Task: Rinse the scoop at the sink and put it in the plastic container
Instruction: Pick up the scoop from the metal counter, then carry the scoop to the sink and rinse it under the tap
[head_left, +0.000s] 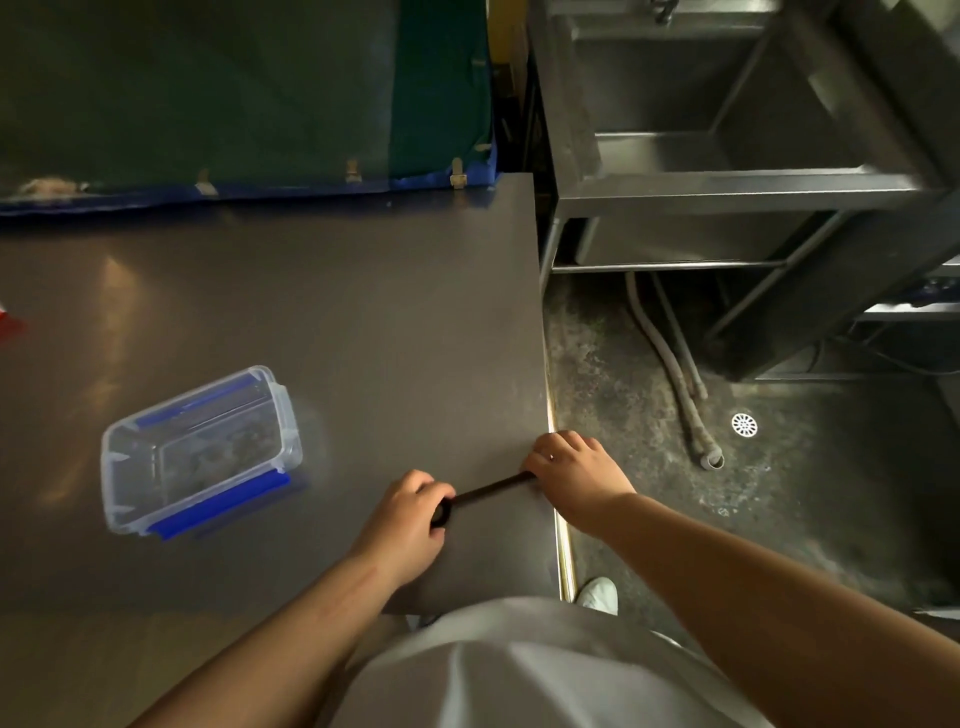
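Observation:
A black scoop (488, 491) with a long thin handle lies between my hands, just above the near right corner of the dark table (363, 322). My left hand (410, 519) is closed around its round bowl end. My right hand (571, 475) grips the handle's far end at the table's right edge. A clear plastic container (200, 449) with blue side clips stands open on the table, to the left of my hands. The steel sink (727, 130) is at the upper right, beyond the table.
A green sheet with blue edging (260, 104) hangs along the table's far side. Right of the table is bare concrete floor with drain hoses (685, 395) and a round floor drain (744, 425). A red object (8, 325) shows at the left edge.

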